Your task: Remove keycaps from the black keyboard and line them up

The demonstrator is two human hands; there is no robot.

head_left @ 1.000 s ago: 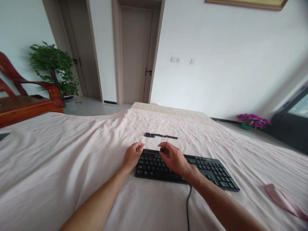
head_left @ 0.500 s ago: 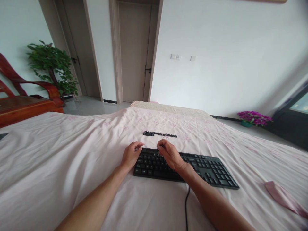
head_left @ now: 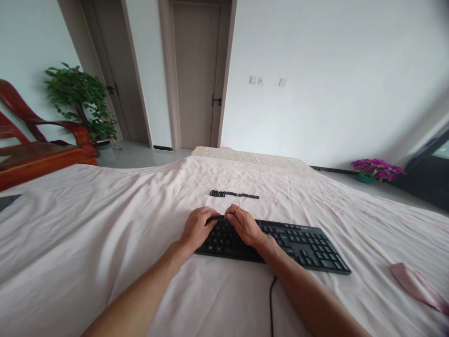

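A black keyboard [head_left: 301, 248] lies on the pink floral cloth, its cable running toward me. My left hand [head_left: 199, 227] grips the keyboard's upper left part, thumb on the keys and fingers along the far edge. Close beside it, my right hand [head_left: 243, 224] is closed over the upper key rows. A thin wire loop, seemingly of a wire keycap puller [head_left: 236, 203], sticks out beyond its fingers; the rest of it is hidden in the hand. Beyond the hands sits a row of several loose black keycaps [head_left: 218, 193].
Wrinkled cloth [head_left: 140, 224] covers the broad surface. At the right lies a pale stick with pink fabric [head_left: 414, 283]. A wooden chair [head_left: 45, 135] and a green plant [head_left: 79, 96] stand at the left, purple flowers [head_left: 377, 167] at the far right.
My left hand has moved right onto the keyboard and now grips its edge. My right hand has shifted slightly left, so both hands are closer together. The view has tilted slightly.
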